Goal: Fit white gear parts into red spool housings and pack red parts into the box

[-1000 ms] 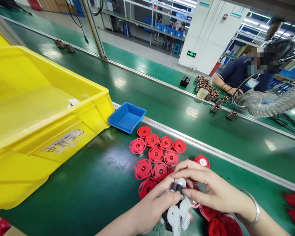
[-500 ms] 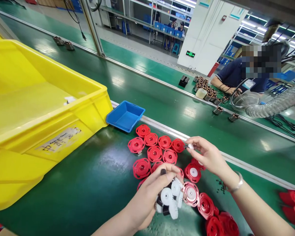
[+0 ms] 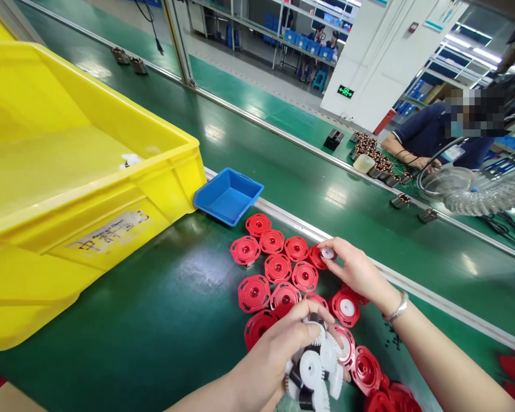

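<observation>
My left hand (image 3: 285, 349) is closed around a bunch of white plastic gears (image 3: 312, 369) with black shafts, held low over the green table. Farther up, my right hand (image 3: 355, 264) grips a white gear (image 3: 327, 252) between thumb and fingers, right over a red round housing (image 3: 315, 257) at the end of the back row. Several red housings with bare centres (image 3: 278, 268) lie in rows left of my right hand. Nearer me, a red housing (image 3: 346, 308) has a white gear seated in its middle. My left hand partly hides the housings beneath it.
A big yellow bin (image 3: 124, 212) stands on the left, with a small blue tray (image 3: 229, 197) beside it. Tiny black parts (image 3: 392, 337) lie near my right forearm. Across a metal rail, a co-worker (image 3: 438, 134) sits by copper-wound motor cores (image 3: 375, 157) and a clear hose (image 3: 489, 191).
My right hand has brought its gear onto the red housing, the black shaft no longer showing. My left hand has shifted slightly right and down with its gears. The view has turned a little.
</observation>
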Tool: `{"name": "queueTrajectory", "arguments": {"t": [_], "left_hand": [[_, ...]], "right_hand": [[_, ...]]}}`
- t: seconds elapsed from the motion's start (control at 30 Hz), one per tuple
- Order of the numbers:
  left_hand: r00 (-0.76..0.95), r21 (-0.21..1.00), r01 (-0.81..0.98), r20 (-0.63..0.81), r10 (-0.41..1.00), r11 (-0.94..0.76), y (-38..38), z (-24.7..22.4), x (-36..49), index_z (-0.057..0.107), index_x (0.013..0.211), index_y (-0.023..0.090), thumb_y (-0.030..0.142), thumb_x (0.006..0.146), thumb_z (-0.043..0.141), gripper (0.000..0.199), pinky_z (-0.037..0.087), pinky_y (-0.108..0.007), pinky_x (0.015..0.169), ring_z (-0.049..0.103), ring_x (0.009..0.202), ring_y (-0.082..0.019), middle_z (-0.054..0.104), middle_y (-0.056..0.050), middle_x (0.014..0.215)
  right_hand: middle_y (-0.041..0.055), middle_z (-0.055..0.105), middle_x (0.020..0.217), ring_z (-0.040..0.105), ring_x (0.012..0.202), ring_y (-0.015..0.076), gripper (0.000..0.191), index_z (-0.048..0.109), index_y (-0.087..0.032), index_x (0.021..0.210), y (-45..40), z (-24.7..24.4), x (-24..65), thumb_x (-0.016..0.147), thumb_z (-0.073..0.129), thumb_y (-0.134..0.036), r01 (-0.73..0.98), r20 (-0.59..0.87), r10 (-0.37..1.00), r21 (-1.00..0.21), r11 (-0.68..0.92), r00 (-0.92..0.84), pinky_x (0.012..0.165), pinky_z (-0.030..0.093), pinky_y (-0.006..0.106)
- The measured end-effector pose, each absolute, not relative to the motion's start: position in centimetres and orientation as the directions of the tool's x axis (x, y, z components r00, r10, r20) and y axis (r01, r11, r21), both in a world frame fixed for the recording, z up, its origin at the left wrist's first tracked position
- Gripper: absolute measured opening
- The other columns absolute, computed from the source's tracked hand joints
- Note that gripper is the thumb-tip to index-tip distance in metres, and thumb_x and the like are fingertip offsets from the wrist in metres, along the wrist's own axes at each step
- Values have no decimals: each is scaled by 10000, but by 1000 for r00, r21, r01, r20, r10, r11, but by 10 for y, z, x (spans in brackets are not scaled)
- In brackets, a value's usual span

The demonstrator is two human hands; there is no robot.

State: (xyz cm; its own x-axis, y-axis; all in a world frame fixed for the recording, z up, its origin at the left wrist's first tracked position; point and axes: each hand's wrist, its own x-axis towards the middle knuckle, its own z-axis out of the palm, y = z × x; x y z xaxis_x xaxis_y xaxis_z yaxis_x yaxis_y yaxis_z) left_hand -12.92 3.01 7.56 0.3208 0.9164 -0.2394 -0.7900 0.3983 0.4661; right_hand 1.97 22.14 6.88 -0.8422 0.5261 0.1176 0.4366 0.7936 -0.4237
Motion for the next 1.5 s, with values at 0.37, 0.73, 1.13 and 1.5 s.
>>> {"name": "queueTrajectory", "arguments": {"t": [0.37, 0.73, 1.13, 1.5], "left_hand": [[333, 516, -738, -282, 900, 435, 29, 77, -127, 539, 949, 167, 483, 834, 651, 354, 472, -296, 716, 675, 779, -201, 672, -85, 940], [337, 571, -691, -288, 896, 443, 28, 75, -129, 548, 971, 175, 492, 861, 631, 346, 472, -291, 715, 687, 826, -216, 658, -79, 982], [321, 599, -699, -225, 920, 390, 30, 67, -130, 553, 994, 176, 491, 896, 602, 333, 469, -293, 719, 669, 811, -205, 667, -73, 895], [237, 573, -715, -340, 910, 400, 30, 74, -131, 582, 1079, 195, 496, 831, 645, 394, 475, -345, 764, 664, 847, -240, 640, -48, 955]], "right_hand": [[142, 559, 1296, 558, 1169, 283, 453, 411, -231, 1368, 212, 73, 32, 962, 574, -346, 451, 183, 527, -336, 827, -830, 983, 501, 527], [150, 521, 1275, 568, 1184, 273, 268, 446, -223, 1082, 208, 57, 30, 921, 637, -318, 480, 177, 593, -431, 764, -786, 975, 525, 516], [147, 477, 1441, 481, 1334, 278, 561, 346, -225, 1419, 206, 64, 27, 924, 609, -249, 444, 110, 499, -323, 836, -860, 1111, 430, 528], [110, 537, 1376, 521, 1280, 264, 426, 493, -276, 1369, 171, 122, 55, 955, 585, -315, 411, 7, 472, -481, 774, -881, 1089, 451, 457]]}}
